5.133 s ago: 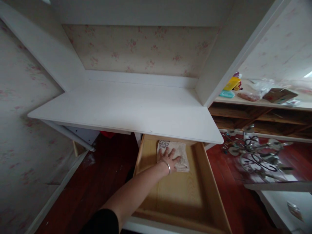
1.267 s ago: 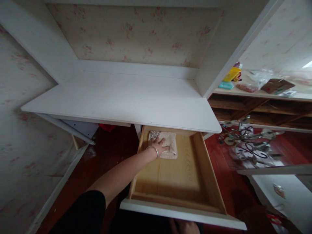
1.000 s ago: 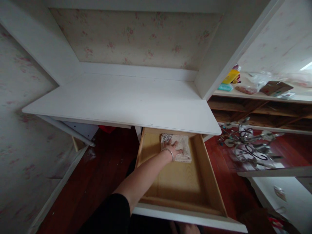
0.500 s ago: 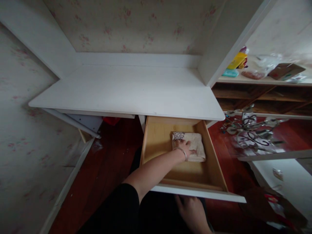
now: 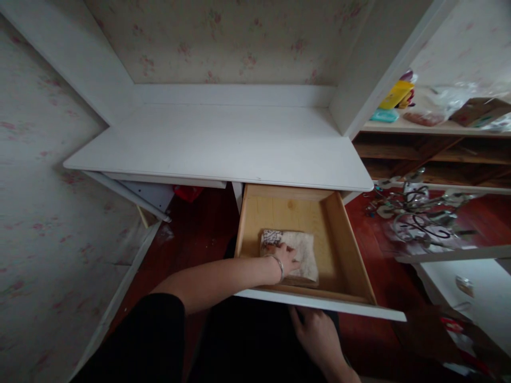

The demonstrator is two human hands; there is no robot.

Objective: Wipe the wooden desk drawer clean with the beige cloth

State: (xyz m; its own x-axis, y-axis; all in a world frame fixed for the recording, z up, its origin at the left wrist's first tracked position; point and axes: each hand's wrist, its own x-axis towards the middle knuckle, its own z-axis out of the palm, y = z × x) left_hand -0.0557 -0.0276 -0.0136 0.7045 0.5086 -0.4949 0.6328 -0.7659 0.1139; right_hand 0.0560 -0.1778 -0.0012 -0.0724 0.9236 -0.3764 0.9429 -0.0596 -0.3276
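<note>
Inside a pulled-out wooden drawer (image 5: 293, 204) lies a folded beige towel (image 5: 306, 250) with a dark pattern at one corner. My left hand (image 5: 284, 258), a bracelet at its wrist, rests on top of the towel with its fingers spread. The towel is near the drawer's front left part. Just below the white drawer front (image 5: 339, 306), my right hand (image 5: 317, 332) is closed at its outer side. The front edge covers some of its fingertips, so what they hold is hidden.
Above the drawer is a white desk top (image 5: 223, 141) with upright side panels. A chandelier (image 5: 423, 213) lies on the red floor at right. Behind it, a shelf (image 5: 423, 126) carries bags and a box. Flowered wallpaper (image 5: 48, 213) borders the left side.
My left hand has moved the towel left and toward me within the drawer. My right hand stays by the drawer front. The view has shifted slightly.
</note>
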